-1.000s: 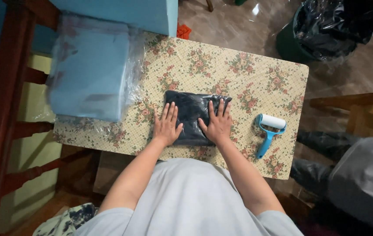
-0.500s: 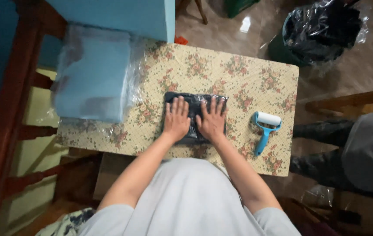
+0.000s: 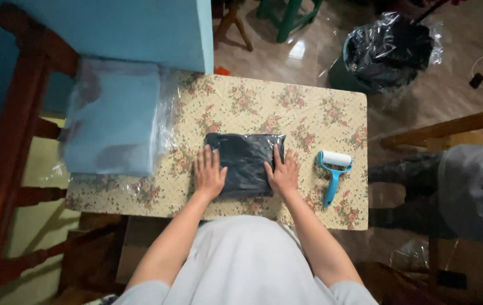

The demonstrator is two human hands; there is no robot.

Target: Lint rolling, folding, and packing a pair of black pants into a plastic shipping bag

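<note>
A person's left hand [image 3: 208, 172] and right hand [image 3: 282, 171] lie flat, fingers spread, on the two outer edges of a dark folded garment sealed in a clear plastic bag [image 3: 245, 164], palms pressing down rather than gripping anything. The step in hand looks like the flattening of the packed garment, smoothing the plastic and pushing trapped air toward the sides; any further smoothing would call for even downward pressure with both palms so that the slippery film does not wrinkle or slide on the cloth beneath. The packet lies at the middle of a small table covered with a floral, cream-coloured tablecloth [image 3: 286, 101], close to the edge nearest the person. It appears as a neat, nearly square block of navy or black fabric, its wrapping glossy and creased at the corners, with faint highlights along the far edge. Just right of the packet, apart from the right hand, rests a blue-handled lint roller [image 3: 332, 169] with a white roll, its handle pointing toward the person. Left of the packet, a stack of light-blue fabric in clear plastic [image 3: 114, 118] overhangs the table's left side, and beyond the table's far right corner stands a bin lined with a black plastic bag [image 3: 385, 48] on the shiny floor.
</note>
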